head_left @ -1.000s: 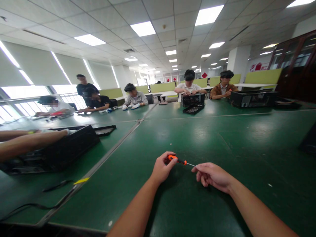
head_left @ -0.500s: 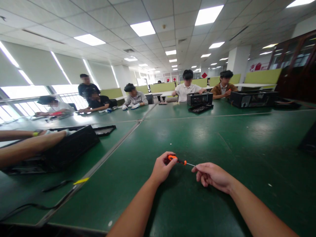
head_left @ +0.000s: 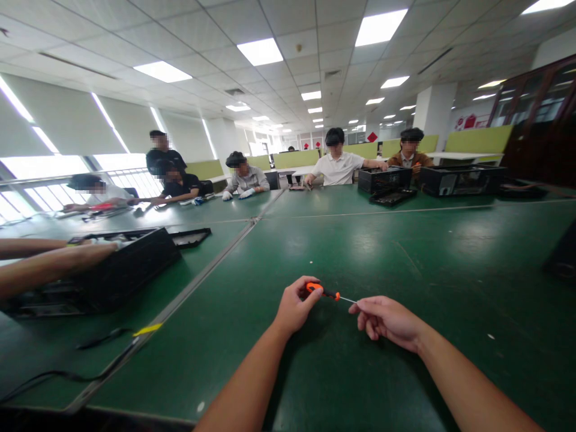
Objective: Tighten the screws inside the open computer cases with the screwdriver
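A screwdriver (head_left: 330, 294) with an orange and black handle and a thin metal shaft is held between my two hands, above the green table (head_left: 360, 252). My left hand (head_left: 294, 305) grips the handle end between thumb and fingers. At the other end, my right hand (head_left: 390, 321) pinches the tip of the shaft with thumb and index finger, its other fingers loosely curled. The very tip is hidden by those fingers. The shaft points to the right and slightly toward me.
At left, a co-worker's arms (head_left: 58, 264) reach into a black computer case (head_left: 135, 270); a black panel (head_left: 193, 237) lies behind it. A black cable (head_left: 49, 375) and yellow strip (head_left: 147, 329) lie near the table seam. Across the table, people sit by more cases (head_left: 463, 181).
My hands and the screwdriver hold still. Across the table, the person in white has shifted a computer case and its panel to the right. The co-worker's arms at left have moved slightly.
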Demonstrator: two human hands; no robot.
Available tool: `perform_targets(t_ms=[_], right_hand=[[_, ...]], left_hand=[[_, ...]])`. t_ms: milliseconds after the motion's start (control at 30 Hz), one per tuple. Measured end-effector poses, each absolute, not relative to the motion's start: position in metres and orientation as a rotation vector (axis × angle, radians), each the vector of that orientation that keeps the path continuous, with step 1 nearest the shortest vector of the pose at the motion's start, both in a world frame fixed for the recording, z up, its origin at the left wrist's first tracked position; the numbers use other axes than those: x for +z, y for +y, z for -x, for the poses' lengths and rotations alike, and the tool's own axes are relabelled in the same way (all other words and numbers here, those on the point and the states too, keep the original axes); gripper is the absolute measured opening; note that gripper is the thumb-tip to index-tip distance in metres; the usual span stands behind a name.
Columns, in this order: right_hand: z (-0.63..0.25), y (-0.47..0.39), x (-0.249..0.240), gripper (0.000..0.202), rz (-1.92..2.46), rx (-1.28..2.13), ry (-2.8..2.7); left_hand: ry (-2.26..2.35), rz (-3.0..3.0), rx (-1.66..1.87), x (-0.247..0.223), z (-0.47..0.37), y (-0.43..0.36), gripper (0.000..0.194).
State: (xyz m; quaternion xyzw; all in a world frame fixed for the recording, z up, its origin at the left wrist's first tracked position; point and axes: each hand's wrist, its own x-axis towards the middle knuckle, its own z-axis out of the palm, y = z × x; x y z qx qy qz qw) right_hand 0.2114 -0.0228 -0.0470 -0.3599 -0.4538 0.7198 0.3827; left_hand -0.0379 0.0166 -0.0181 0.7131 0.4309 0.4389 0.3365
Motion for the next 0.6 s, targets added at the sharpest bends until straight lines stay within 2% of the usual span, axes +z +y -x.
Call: perform_targets(t_ms=[600], right_hand=[[-0.2121, -0.0238, -0.0468, 0.04, 0.931, 1.829, -1.171]], left_hand=[[1.126, -1.858, 1.153, -0.0169, 0.037, 0.0156, 0.032]])
